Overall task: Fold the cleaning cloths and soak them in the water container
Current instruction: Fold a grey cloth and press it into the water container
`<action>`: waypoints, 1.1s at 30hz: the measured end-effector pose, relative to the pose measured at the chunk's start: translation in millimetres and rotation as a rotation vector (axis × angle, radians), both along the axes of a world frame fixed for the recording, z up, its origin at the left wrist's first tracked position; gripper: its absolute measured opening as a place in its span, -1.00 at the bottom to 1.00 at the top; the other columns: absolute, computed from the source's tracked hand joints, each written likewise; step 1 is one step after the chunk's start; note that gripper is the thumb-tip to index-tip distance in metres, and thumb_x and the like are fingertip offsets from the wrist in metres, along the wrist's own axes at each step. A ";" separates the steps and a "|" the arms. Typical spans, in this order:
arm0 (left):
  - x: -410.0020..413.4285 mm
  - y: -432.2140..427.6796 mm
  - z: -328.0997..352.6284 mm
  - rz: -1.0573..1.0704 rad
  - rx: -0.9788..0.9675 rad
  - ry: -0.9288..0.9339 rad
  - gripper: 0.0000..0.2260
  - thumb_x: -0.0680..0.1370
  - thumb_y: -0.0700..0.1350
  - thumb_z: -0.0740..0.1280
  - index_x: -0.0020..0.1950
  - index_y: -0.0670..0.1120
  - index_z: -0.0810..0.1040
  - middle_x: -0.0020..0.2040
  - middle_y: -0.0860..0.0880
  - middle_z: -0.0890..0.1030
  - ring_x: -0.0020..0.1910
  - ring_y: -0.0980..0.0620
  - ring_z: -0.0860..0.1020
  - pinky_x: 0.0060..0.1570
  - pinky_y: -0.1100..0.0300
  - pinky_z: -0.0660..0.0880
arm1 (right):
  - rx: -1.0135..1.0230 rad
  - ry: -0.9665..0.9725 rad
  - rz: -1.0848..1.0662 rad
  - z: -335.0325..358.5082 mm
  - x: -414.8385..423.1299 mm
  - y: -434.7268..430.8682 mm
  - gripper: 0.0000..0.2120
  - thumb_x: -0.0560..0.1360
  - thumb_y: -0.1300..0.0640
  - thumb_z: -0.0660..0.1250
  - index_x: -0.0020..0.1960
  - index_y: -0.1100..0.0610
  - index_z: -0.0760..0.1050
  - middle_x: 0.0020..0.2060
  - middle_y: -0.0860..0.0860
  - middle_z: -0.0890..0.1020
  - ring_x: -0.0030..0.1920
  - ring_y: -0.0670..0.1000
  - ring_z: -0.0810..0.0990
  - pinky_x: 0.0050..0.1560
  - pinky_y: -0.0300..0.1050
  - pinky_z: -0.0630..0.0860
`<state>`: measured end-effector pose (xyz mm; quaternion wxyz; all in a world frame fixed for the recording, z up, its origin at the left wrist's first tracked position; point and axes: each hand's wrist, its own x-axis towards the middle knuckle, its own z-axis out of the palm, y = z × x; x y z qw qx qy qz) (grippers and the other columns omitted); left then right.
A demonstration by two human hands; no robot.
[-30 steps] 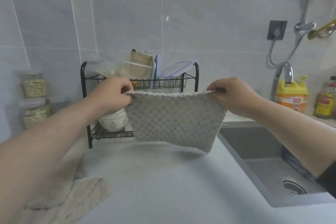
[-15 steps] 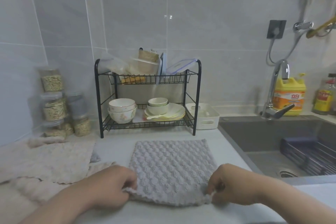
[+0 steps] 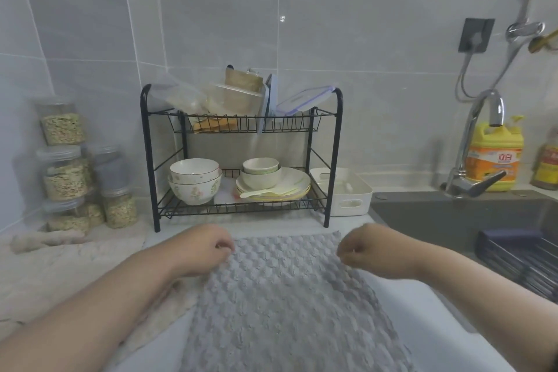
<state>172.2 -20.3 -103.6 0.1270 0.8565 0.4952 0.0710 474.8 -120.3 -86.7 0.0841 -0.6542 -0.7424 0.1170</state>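
Grey cloth (image 3: 283, 305) lies flat on the tabletop (image 3: 404, 302) at 6 o'clock. Folding is barely begun, nothing soaked. Left hand (image 3: 205, 251) and right hand (image 3: 373, 251) curl at its far corners — pinching or not, I cannot tell.

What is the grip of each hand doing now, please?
Left hand: fingers curled at grey cloth's far corner; hold cannot be told.
Right hand: same at other corner; cannot be told.

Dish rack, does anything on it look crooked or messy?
Yes. On the top shelf of the dish rack, a blue-rimmed lid lies tilted, propped over the right rail, and clear containers beside it are piled unevenly. The bowls and plates below sit stacked. Nothing looks spilled.
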 end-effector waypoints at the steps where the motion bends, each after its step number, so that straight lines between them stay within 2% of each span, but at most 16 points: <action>1: 7.8 14.9 -0.5 0.008 0.015 0.007 -0.86 0.57 -0.09 0.23 -0.05 0.08 0.58 -0.01 0.05 0.63 -0.02 0.08 0.58 0.02 0.16 0.49 | 0.037 -0.029 -0.031 -4.9 2.6 17.8 -0.79 0.53 0.04 0.24 0.05 0.00 0.62 -0.03 -0.19 0.60 0.04 -0.12 0.57 0.11 -0.23 0.46; 3: 18.1 43.0 -5.1 0.035 0.037 0.053 -0.83 0.57 -0.13 0.20 0.03 0.08 0.54 0.18 -0.04 0.58 0.11 0.01 0.56 0.11 0.14 0.45 | 0.068 -0.042 -0.100 -16.2 9.8 50.4 -0.76 0.53 0.08 0.22 0.13 0.02 0.59 0.09 -0.10 0.61 0.09 -0.04 0.56 0.09 -0.22 0.45; 4: 22.0 52.0 -5.8 0.057 0.036 0.083 -0.77 0.58 -0.14 0.19 0.16 0.05 0.54 0.24 -0.05 0.53 0.17 0.00 0.53 0.15 0.15 0.42 | 0.069 -0.050 -0.121 -21.1 12.6 62.8 -0.75 0.54 0.10 0.22 0.16 0.03 0.57 0.14 -0.06 0.61 0.10 0.00 0.56 0.08 -0.20 0.45; 5: 24.6 60.9 -7.9 0.066 0.031 0.097 -0.74 0.57 -0.15 0.19 0.20 0.02 0.54 0.22 -0.06 0.53 0.15 0.00 0.54 0.13 0.16 0.42 | 0.064 -0.066 -0.136 -25.3 14.6 72.6 -0.74 0.54 0.13 0.21 0.17 0.04 0.55 0.17 -0.01 0.59 0.12 0.04 0.56 0.07 -0.17 0.45; 6: 26.2 69.6 -11.2 0.062 0.015 0.102 -0.80 0.54 -0.15 0.21 0.10 0.02 0.56 0.11 -0.06 0.56 0.02 0.01 0.57 0.01 0.14 0.45 | 0.060 -0.087 -0.143 -29.6 16.3 81.5 -0.75 0.53 0.16 0.20 0.16 0.05 0.54 0.20 0.03 0.58 0.15 0.08 0.55 0.05 -0.16 0.45; 7: 27.7 75.5 -14.7 0.049 0.002 0.109 -0.90 0.51 -0.14 0.24 -0.10 0.02 0.53 -0.06 -0.05 0.57 -0.15 0.00 0.57 -0.13 0.11 0.47 | 0.061 -0.108 -0.146 -33.9 17.9 88.9 -0.76 0.53 0.17 0.19 0.16 0.07 0.52 0.23 0.07 0.56 0.18 0.10 0.53 0.05 -0.15 0.45; 9: 29.2 85.9 -22.7 0.047 -0.004 0.142 -0.80 0.46 -0.09 0.29 -0.33 -0.04 0.34 -0.29 -0.04 0.51 -0.34 0.00 0.49 -0.30 0.08 0.45 | 0.056 -0.135 -0.167 -42.7 22.9 100.9 -0.69 0.56 0.17 0.18 0.28 0.09 0.48 0.28 0.06 0.53 0.24 0.11 0.50 0.12 -0.14 0.44; 10: 28.9 88.8 -26.7 0.039 0.011 0.167 -0.75 0.45 -0.06 0.31 -0.35 -0.07 0.30 -0.33 -0.03 0.48 -0.35 0.00 0.45 -0.32 0.12 0.39 | 0.054 -0.152 -0.168 -47.8 26.7 106.5 -0.71 0.56 0.17 0.18 0.26 0.07 0.49 0.25 0.05 0.54 0.21 0.10 0.52 0.07 -0.15 0.43; 12: 28.2 92.8 -31.6 0.035 0.032 0.173 -0.72 0.46 -0.03 0.33 -0.36 -0.08 0.32 -0.35 -0.03 0.46 -0.36 0.01 0.39 -0.32 0.17 0.32 | 0.064 -0.192 -0.159 -56.2 32.4 115.4 -0.85 0.54 0.18 0.19 0.00 0.05 0.52 0.09 0.06 0.61 0.04 0.10 0.56 -0.08 -0.14 0.43; 14: 28.3 96.2 -33.3 0.052 0.014 0.128 -0.79 0.46 -0.05 0.37 -0.33 -0.08 0.44 -0.31 -0.03 0.56 -0.40 0.05 0.45 -0.32 0.21 0.39 | 0.071 -0.164 -0.165 -59.0 36.7 120.3 -0.85 0.51 0.18 0.21 -0.11 0.08 0.56 -0.03 0.02 0.64 -0.04 0.08 0.57 -0.06 -0.10 0.50; 16: 26.9 97.4 -31.2 0.093 0.004 0.057 -0.83 0.44 -0.08 0.41 -0.29 -0.04 0.47 -0.27 0.00 0.58 -0.43 0.10 0.54 -0.33 0.24 0.47 | 0.111 -0.104 -0.181 -55.4 38.6 120.6 -0.85 0.49 0.17 0.25 -0.13 0.04 0.59 -0.11 -0.04 0.63 -0.07 0.04 0.57 -0.02 -0.10 0.53; 19: 21.7 99.1 -23.1 0.137 0.067 -0.097 -0.82 0.42 -0.12 0.43 -0.31 -0.01 0.45 -0.30 0.02 0.59 -0.42 0.09 0.61 -0.33 0.19 0.51 | 0.230 0.020 -0.222 -42.0 40.0 116.1 -0.84 0.50 0.21 0.25 -0.13 0.02 0.57 -0.16 -0.07 0.61 -0.13 0.00 0.55 -0.08 -0.15 0.49; 24: 14.3 76.5 7.7 0.166 0.226 -0.279 -0.82 0.37 -0.10 0.52 -0.32 0.03 0.53 -0.31 0.04 0.58 -0.29 0.04 0.49 -0.33 0.21 0.34 | 0.382 0.130 -0.274 -13.2 33.1 92.0 -0.86 0.53 0.18 0.26 -0.07 0.06 0.59 -0.17 -0.11 0.62 -0.18 -0.05 0.55 -0.13 -0.17 0.44; 28: 0.9 41.0 20.3 0.116 0.213 -0.277 -0.83 0.40 -0.17 0.49 -0.30 0.08 0.59 -0.24 0.04 0.62 -0.23 0.10 0.53 -0.26 0.29 0.38 | 0.419 0.182 -0.244 -3.0 25.4 56.0 -0.87 0.51 0.20 0.29 -0.13 0.01 0.56 -0.28 -0.26 0.55 -0.26 -0.25 0.50 -0.27 -0.34 0.37; 30: -8.2 17.5 22.0 0.105 0.215 -0.272 -0.83 0.42 -0.18 0.46 -0.26 0.11 0.61 -0.23 0.12 0.63 -0.20 0.21 0.54 -0.24 0.38 0.37 | 0.415 0.162 -0.217 -1.3 23.0 32.8 -0.87 0.51 0.20 0.31 -0.14 -0.01 0.56 -0.30 -0.28 0.52 -0.25 -0.26 0.52 -0.28 -0.47 0.34; 33: -17.6 -18.3 17.6 0.112 0.227 -0.266 -0.87 0.42 -0.18 0.43 -0.21 0.07 0.65 -0.28 0.16 0.63 -0.26 0.26 0.54 -0.29 0.36 0.41 | 0.391 0.150 -0.206 -4.2 19.7 -3.2 -0.87 0.48 0.21 0.32 -0.13 0.01 0.59 -0.32 -0.27 0.55 -0.25 -0.27 0.52 -0.30 -0.50 0.38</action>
